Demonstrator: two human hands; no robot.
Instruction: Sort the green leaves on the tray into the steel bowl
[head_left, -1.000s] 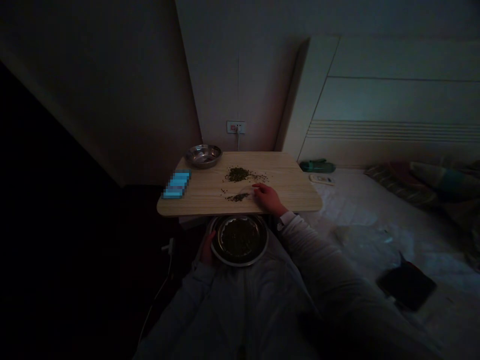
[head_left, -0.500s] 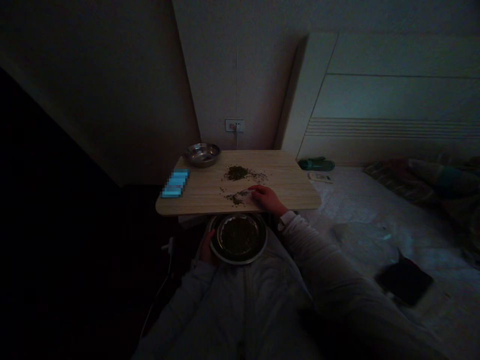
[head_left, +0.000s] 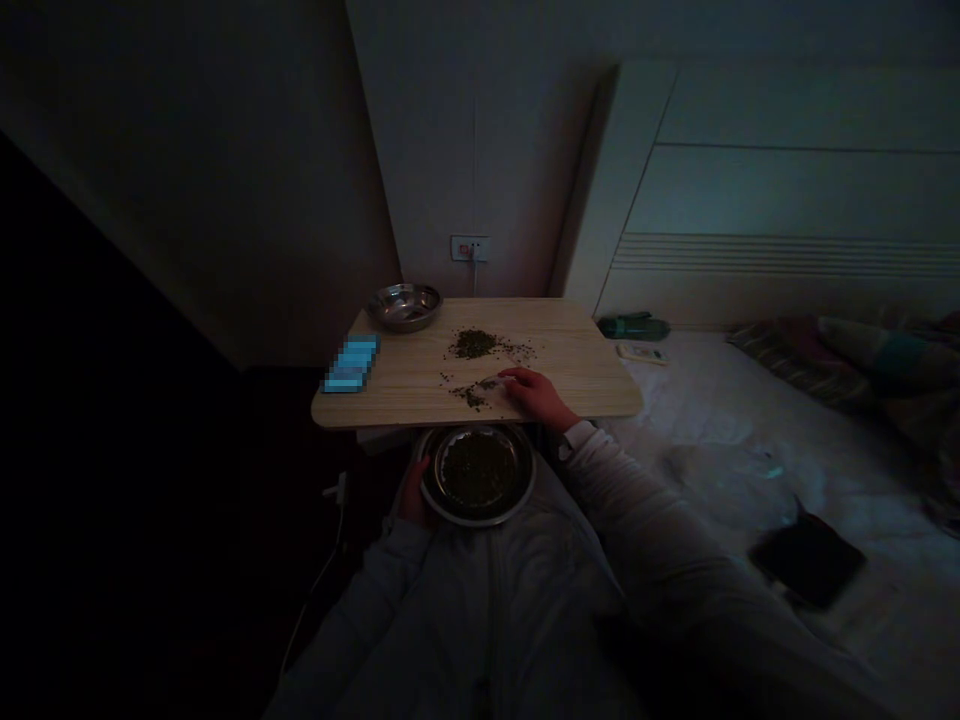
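My left hand [head_left: 414,495] grips the left rim of a round steel bowl [head_left: 478,519] on my lap, just under the table's front edge. Dark green bean-like grains [head_left: 480,468] cover the bowl's bottom. On the wooden table [head_left: 577,350] my right hand [head_left: 534,395] rests near the front edge, fingers curled and pressed together; whatever they hold is too small and dark to make out. A small scatter of grains [head_left: 472,397] lies just left of its fingertips. Behind it is a larger pile of grains [head_left: 475,344], with paler loose bits [head_left: 519,350] to its right.
A second steel bowl [head_left: 405,308] stands at the table's back left corner, and a phone with a lit, blurred screen [head_left: 351,364] lies before it. On the bed to the right are a green bottle [head_left: 634,327], a pale remote [head_left: 643,354] and a dark flat object [head_left: 808,560].
My right hand has barely shifted beside the small scatter, where a few grains lie slightly differently. My left hand and the bowl stay in place.
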